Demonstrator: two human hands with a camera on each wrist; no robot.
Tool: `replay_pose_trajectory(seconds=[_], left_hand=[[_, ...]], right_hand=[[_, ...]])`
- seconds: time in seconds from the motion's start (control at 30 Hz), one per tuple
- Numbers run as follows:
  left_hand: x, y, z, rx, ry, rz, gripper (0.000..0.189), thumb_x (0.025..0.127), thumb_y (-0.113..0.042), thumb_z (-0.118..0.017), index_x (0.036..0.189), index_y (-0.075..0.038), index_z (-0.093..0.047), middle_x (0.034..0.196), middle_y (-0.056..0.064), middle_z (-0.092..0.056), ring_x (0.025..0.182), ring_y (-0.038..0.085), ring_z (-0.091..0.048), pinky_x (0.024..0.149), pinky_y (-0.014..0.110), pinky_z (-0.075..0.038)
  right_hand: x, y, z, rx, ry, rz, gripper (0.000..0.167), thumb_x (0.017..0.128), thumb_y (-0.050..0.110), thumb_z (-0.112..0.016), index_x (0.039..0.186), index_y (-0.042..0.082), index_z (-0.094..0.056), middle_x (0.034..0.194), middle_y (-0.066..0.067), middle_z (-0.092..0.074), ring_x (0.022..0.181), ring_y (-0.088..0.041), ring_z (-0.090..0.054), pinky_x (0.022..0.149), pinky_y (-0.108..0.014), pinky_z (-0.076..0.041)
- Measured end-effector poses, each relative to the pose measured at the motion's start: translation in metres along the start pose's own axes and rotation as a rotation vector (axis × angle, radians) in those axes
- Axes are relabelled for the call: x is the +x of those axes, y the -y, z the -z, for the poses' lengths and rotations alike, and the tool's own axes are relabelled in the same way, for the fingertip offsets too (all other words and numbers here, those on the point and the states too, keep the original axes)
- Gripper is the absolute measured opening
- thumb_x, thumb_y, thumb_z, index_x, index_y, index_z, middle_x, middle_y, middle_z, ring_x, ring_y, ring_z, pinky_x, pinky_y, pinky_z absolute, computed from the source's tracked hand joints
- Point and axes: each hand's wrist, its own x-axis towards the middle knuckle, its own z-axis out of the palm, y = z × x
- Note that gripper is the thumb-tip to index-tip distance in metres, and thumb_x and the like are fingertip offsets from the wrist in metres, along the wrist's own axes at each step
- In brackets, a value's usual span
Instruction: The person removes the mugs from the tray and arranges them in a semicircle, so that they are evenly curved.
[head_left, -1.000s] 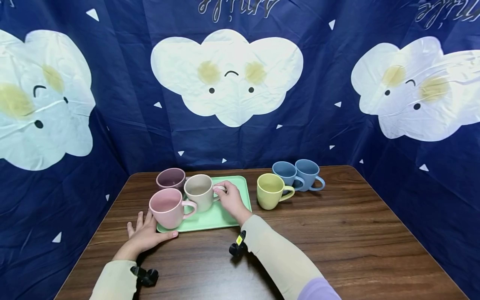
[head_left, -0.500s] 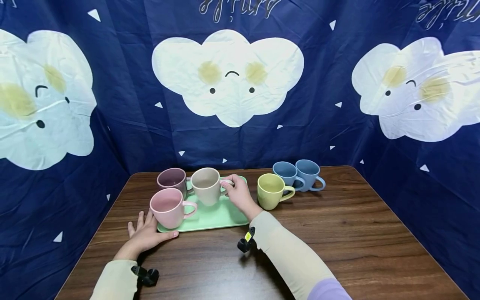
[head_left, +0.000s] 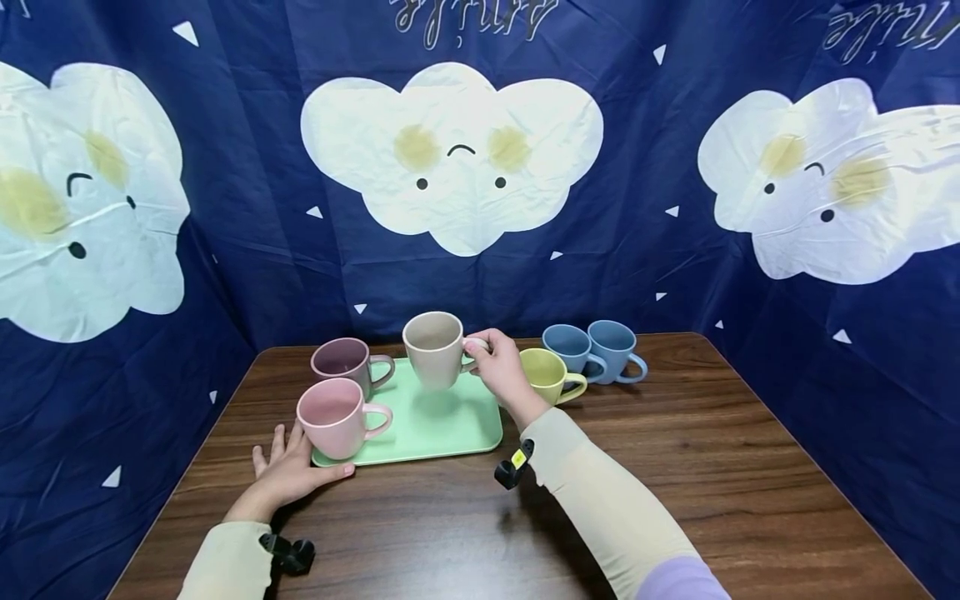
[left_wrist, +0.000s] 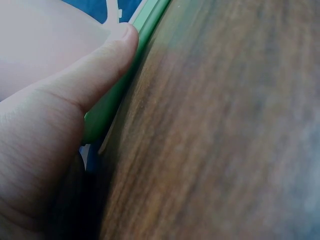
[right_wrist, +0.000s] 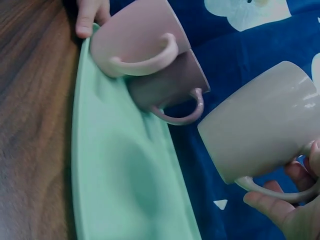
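My right hand [head_left: 501, 367] pinches the handle of a beige mug [head_left: 435, 354], held in the air over the right part of a green tray [head_left: 450, 429]. The right wrist view shows this beige mug [right_wrist: 262, 125] above the tray's surface, with fingers curled round its handle. On the tray's left part stand a pink mug [head_left: 333, 423] and, behind it, a purple mug [head_left: 345, 362], both with handles to the right. At the tray's front left corner my left hand [head_left: 288, 475] rests with fingers spread, its thumb [left_wrist: 112, 55] along the green rim beside the pink mug.
Right of the tray, a yellow mug [head_left: 546, 375] stands partly hidden behind my right hand. Two blue mugs [head_left: 567, 346] sit behind it near the table's back edge. A dark blue cloth [head_left: 480, 283] with cloud prints hangs behind the wooden table [head_left: 675, 467].
My right hand has raised the beige mug off the tray and carried it back and to the right, uncovering the purple mug's handle. My left hand has stayed in place.
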Motion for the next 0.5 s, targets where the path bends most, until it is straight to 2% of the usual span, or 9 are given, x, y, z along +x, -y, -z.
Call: replay_pose_trajectory(seconds=[0.2,0.3,0.4,0.5], left_hand=[[0.000,0.003,-0.001,-0.033,-0.029,-0.019,0.125,0.075,-0.067,-0.076,0.158,0.005,-0.016,0.162,0.035,-0.004,0.143,0.065,0.011,0.099,0.082,0.018],[0.002,0.007,-0.003,-0.036,-0.023,-0.026,0.126,0.076,-0.069,-0.074,0.159,0.004,-0.013,0.162,0.034,-0.002,0.142,0.065,0.012,0.097,0.082,0.020],[0.005,0.011,-0.007,-0.024,-0.030,-0.024,0.128,0.075,-0.073,-0.072,0.159,0.003,-0.013,0.163,0.033,-0.002,0.143,0.064,0.011,0.098,0.082,0.020],[0.006,0.013,-0.009,-0.010,-0.032,-0.028,0.130,0.074,-0.076,-0.071,0.158,0.005,-0.013,0.162,0.035,-0.002,0.142,0.065,0.011,0.097,0.082,0.020]], right_hand=[[0.002,0.010,0.013,0.044,-0.028,-0.008,0.012,0.099,0.004,-0.063,0.106,-0.006,-0.063,0.100,-0.018,-0.070,0.094,-0.028,-0.069,0.078,-0.043,-0.060],[0.003,0.016,0.020,0.053,-0.038,-0.017,0.012,0.100,0.004,-0.062,0.107,-0.006,-0.063,0.099,-0.017,-0.069,0.091,-0.026,-0.069,0.080,-0.045,-0.060],[0.002,0.022,0.029,0.062,-0.040,-0.019,0.013,0.101,0.004,-0.061,0.108,-0.006,-0.063,0.099,-0.018,-0.069,0.090,-0.028,-0.069,0.084,-0.050,-0.059],[0.002,0.026,0.038,0.064,-0.042,-0.012,0.014,0.101,0.004,-0.059,0.109,-0.007,-0.062,0.101,-0.021,-0.069,0.092,-0.036,-0.070,0.086,-0.056,-0.057]])
